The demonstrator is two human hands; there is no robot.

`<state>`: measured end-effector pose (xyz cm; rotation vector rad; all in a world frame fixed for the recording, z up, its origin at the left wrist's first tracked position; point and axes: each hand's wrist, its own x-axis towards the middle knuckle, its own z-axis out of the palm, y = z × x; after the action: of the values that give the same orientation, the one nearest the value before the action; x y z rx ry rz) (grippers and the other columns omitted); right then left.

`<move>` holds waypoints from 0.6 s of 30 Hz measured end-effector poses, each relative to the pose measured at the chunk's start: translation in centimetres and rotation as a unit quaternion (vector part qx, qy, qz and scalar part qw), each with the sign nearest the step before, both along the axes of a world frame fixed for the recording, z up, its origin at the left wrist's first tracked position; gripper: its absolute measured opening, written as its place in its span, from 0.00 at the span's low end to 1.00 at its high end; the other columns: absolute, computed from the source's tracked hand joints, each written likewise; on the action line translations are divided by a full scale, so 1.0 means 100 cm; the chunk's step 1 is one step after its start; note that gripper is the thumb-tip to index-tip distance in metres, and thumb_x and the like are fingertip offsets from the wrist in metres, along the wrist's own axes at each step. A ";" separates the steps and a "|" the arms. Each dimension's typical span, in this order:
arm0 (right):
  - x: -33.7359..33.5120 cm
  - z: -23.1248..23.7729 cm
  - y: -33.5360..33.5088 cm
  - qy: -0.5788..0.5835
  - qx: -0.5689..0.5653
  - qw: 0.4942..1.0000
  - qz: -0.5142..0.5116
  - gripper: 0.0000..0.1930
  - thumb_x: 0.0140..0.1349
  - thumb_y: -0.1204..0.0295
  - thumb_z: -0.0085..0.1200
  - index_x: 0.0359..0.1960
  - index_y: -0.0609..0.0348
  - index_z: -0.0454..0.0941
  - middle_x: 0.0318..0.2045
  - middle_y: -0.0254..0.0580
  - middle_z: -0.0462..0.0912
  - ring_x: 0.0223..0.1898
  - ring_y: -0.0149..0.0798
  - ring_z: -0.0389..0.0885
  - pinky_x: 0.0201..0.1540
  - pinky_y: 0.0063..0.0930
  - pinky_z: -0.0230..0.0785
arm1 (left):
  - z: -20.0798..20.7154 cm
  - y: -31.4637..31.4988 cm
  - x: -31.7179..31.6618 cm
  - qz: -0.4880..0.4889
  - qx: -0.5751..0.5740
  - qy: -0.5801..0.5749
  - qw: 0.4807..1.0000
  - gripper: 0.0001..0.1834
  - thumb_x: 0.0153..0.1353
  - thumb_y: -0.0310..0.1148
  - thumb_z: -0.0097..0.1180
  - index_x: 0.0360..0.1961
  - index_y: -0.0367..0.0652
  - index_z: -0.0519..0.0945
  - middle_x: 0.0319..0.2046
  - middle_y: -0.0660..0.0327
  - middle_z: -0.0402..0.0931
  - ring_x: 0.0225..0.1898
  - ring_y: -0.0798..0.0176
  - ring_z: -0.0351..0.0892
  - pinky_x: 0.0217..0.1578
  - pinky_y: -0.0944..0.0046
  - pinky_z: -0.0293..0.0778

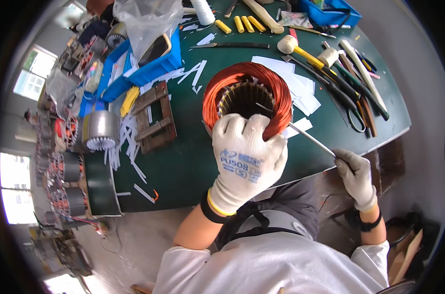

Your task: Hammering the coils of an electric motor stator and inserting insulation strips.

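A motor stator with a thick ring of red-orange copper winding [280, 90] stands near the middle of the green table, its slotted bore facing up. My left hand [247, 164], in a white knit glove, lies over the near side of the winding, with its fingers curled over the ring into the bore. Off to the right, my gloved right hand [356, 177] grips the outer end of a thin metal rod [313, 140]. That rod slants up to the winding's right side; a thin tip [264, 106] shows inside the bore. The stretch between is hidden by the winding.
White paper sheets [301, 93] lie right of the stator. Beyond them are a mallet [287, 44], shears [347, 100] and several other tools. A file [232, 45] lies behind. On the left are a metal fixture [154, 117], paper strips, a blue bin [149, 71] and another stator [101, 130].
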<state>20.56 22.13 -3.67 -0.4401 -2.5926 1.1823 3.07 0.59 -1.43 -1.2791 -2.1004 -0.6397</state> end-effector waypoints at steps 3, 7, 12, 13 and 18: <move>-0.004 0.015 -0.018 -0.032 0.001 0.998 -0.055 0.11 0.62 0.81 0.56 0.46 0.67 0.83 0.26 0.48 0.83 0.26 0.35 0.81 0.34 0.26 0.73 | -0.007 -0.005 -0.002 0.010 0.019 -0.020 1.000 0.06 0.45 0.37 0.65 0.20 0.53 0.79 0.34 0.62 0.72 0.35 0.54 0.71 0.40 0.51 0.66; 0.004 -0.030 -0.012 0.068 0.059 0.995 -0.031 0.11 0.63 0.78 0.57 0.46 0.65 0.83 0.27 0.49 0.84 0.27 0.38 0.82 0.35 0.28 0.73 | -0.005 -0.006 0.000 -0.021 -0.004 -0.023 0.999 0.06 0.45 0.38 0.67 0.23 0.56 0.81 0.36 0.62 0.72 0.36 0.54 0.71 0.41 0.50 0.66; 0.026 0.034 -0.023 -0.012 0.104 0.994 -0.021 0.13 0.60 0.79 0.57 0.46 0.62 0.84 0.27 0.51 0.83 0.27 0.43 0.83 0.33 0.30 0.74 | -0.003 -0.038 -0.035 -0.096 0.018 0.005 0.995 0.07 0.44 0.38 0.69 0.24 0.56 0.81 0.38 0.61 0.75 0.40 0.52 0.73 0.45 0.48 0.67; 0.037 0.035 -0.020 -0.010 0.123 0.992 -0.018 0.13 0.59 0.79 0.57 0.46 0.62 0.84 0.28 0.52 0.83 0.28 0.45 0.84 0.33 0.30 0.74 | -0.001 -0.044 -0.043 -0.130 0.009 0.000 0.991 0.08 0.44 0.37 0.69 0.26 0.54 0.82 0.39 0.59 0.75 0.42 0.51 0.74 0.50 0.44 0.68; 0.069 0.021 -0.016 0.027 0.084 0.992 -0.087 0.14 0.56 0.81 0.58 0.45 0.62 0.84 0.31 0.53 0.85 0.32 0.50 0.86 0.37 0.32 0.76 | -0.004 -0.040 -0.051 -0.128 -0.015 0.047 0.991 0.09 0.60 0.40 0.62 0.29 0.48 0.79 0.52 0.55 0.79 0.54 0.47 0.75 0.61 0.39 0.64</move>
<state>27.44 20.53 -1.61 -0.5771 -2.5231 0.8975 -2.07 -3.40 -1.84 -1.5808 -1.8929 -0.6448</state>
